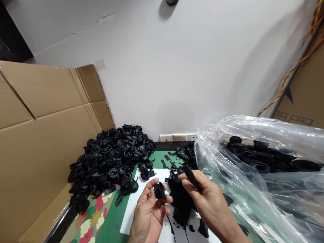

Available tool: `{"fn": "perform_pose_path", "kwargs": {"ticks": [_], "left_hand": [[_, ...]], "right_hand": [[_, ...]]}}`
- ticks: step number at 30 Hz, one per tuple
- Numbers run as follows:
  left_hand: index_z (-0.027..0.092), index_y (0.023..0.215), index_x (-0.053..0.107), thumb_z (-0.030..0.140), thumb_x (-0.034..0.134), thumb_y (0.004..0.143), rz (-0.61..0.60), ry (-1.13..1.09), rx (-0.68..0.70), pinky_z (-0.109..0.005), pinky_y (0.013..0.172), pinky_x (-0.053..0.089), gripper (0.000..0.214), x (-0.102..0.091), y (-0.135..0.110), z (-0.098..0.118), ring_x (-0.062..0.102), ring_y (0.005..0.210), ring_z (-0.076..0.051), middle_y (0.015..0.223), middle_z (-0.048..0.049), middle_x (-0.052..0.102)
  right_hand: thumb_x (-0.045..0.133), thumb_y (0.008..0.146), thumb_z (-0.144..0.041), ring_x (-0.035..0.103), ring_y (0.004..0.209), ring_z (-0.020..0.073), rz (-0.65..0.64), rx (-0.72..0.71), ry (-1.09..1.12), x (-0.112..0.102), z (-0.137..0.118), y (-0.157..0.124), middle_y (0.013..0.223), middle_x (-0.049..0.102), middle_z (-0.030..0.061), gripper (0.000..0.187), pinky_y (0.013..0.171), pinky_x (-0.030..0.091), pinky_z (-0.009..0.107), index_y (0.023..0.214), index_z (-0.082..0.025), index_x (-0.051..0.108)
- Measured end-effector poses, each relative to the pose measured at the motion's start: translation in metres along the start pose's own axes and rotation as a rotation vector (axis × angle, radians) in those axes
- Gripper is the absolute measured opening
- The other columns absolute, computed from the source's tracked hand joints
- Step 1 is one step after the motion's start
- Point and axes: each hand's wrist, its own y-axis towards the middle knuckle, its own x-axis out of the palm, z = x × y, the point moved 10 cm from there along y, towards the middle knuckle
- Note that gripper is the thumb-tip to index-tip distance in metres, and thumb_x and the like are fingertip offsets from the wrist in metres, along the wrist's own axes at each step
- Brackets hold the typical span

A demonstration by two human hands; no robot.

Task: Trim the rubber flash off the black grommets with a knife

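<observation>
My left hand (150,211) pinches a small black ribbed rubber bellows (159,191) between thumb and fingers, above a white sheet (131,216). To its right, my right hand (206,195) is closed around a slim black elongated thing (192,179); its exact kind is hard to make out. Between and beneath the hands, a heap of black rubber scraps (181,202) lies on the sheet. A few more black rubber pieces (144,174) rest near the sheet's far left corner.
A large pile of black ribbed rubber parts (113,155) stands at the left, against a cardboard box (50,135). On the right, a clear plastic bag (227,131) holds black rubber rings (260,165). A green mat (111,219) covers the table; sockets (180,137) line the wall.
</observation>
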Motion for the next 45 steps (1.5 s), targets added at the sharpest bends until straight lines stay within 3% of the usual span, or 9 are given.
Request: {"fn": "perform_pose_path", "kwargs": {"ticks": [7, 13, 20, 25, 30, 34, 38, 41, 45], "left_hand": [[0.018, 0.082, 0.072, 0.023, 0.087, 0.053, -0.017, -0.099, -0.081, -0.016, 0.037, 0.045, 0.033, 0.002, -0.002, -0.008, 0.059, 0.046, -0.010, 0.080, -0.0089, 0.076], [0.014, 0.082, 0.074, 0.026, 0.088, 0.051, -0.016, -0.114, -0.116, -0.018, 0.038, 0.044, 0.036, 0.005, -0.003, -0.010, 0.062, 0.051, -0.013, 0.085, -0.0130, 0.076], [0.015, 0.087, 0.074, 0.028, 0.083, 0.061, -0.079, 0.102, -0.001, -0.016, 0.037, 0.040, 0.030, 0.006, -0.003, -0.002, 0.058, 0.049, -0.009, 0.087, -0.0093, 0.073], [0.014, 0.093, 0.073, 0.022, 0.087, 0.052, -0.006, 0.323, 0.190, -0.015, 0.038, 0.040, 0.043, -0.001, -0.006, 0.012, 0.059, 0.051, -0.011, 0.062, -0.0035, 0.068], [0.014, 0.090, 0.073, 0.020, 0.086, 0.050, 0.058, 0.406, 0.216, -0.015, 0.037, 0.038, 0.043, -0.005, -0.007, 0.014, 0.059, 0.049, -0.013, 0.059, -0.0045, 0.069], [0.015, 0.089, 0.073, 0.015, 0.086, 0.050, 0.038, 0.477, 0.240, -0.014, 0.040, 0.037, 0.041, -0.002, -0.007, 0.014, 0.061, 0.054, -0.014, 0.065, -0.0069, 0.073], [0.016, 0.088, 0.073, 0.018, 0.085, 0.054, 0.006, 0.427, 0.217, -0.015, 0.041, 0.040, 0.037, -0.002, -0.006, 0.012, 0.059, 0.053, -0.012, 0.061, -0.0042, 0.070], [0.015, 0.090, 0.073, 0.021, 0.085, 0.056, -0.054, 0.301, 0.157, -0.017, 0.042, 0.044, 0.036, 0.001, -0.005, 0.010, 0.059, 0.054, -0.012, 0.074, -0.0055, 0.070], [0.014, 0.094, 0.074, 0.023, 0.084, 0.059, -0.105, 0.190, 0.031, -0.015, 0.040, 0.044, 0.037, 0.003, -0.004, 0.004, 0.061, 0.055, -0.012, 0.082, -0.0080, 0.071]], "right_hand": [[0.054, 0.077, -0.036, 0.058, 0.065, 0.0201, -0.159, 0.030, 0.065, 0.022, 0.000, -0.011, 0.068, 0.063, 0.0016, 0.020, 0.060, 0.044, 0.029, 0.073, -0.021, 0.065], [0.053, 0.075, -0.036, 0.059, 0.071, 0.0209, -0.232, 0.066, 0.126, 0.032, -0.002, -0.016, 0.072, 0.062, 0.0022, 0.020, 0.064, 0.044, 0.029, 0.075, -0.020, 0.065], [0.051, 0.077, -0.041, 0.056, 0.068, 0.0206, -0.261, 0.089, 0.111, 0.033, 0.005, -0.018, 0.070, 0.060, 0.0026, 0.025, 0.062, 0.043, 0.029, 0.072, -0.019, 0.062], [0.056, 0.075, -0.043, 0.055, 0.064, 0.0196, -0.302, 0.185, 0.211, 0.039, 0.019, -0.020, 0.068, 0.062, 0.0021, 0.027, 0.059, 0.042, 0.029, 0.074, -0.017, 0.063], [0.066, 0.068, -0.031, 0.057, 0.063, 0.0183, -0.348, 0.246, 0.382, 0.051, 0.017, -0.025, 0.064, 0.062, 0.0002, 0.015, 0.059, 0.044, 0.027, 0.072, -0.016, 0.063], [0.065, 0.065, -0.021, 0.055, 0.061, 0.0160, -0.360, 0.246, 0.407, 0.057, 0.012, -0.028, 0.061, 0.060, -0.0021, 0.005, 0.058, 0.042, 0.025, 0.066, -0.017, 0.062], [0.067, 0.065, -0.027, 0.053, 0.058, 0.0158, -0.350, 0.263, 0.461, 0.060, 0.015, -0.030, 0.059, 0.060, -0.0010, 0.012, 0.056, 0.041, 0.026, 0.065, -0.016, 0.063], [0.068, 0.067, -0.040, 0.049, 0.049, 0.0142, -0.343, 0.307, 0.482, 0.061, 0.026, -0.031, 0.057, 0.060, 0.0000, 0.024, 0.049, 0.039, 0.025, 0.072, -0.016, 0.066], [0.068, 0.065, -0.051, 0.034, 0.039, 0.0090, -0.283, 0.292, 0.371, 0.053, 0.040, -0.026, 0.045, 0.045, -0.0054, 0.036, 0.042, 0.031, 0.023, 0.075, -0.016, 0.070]]}}
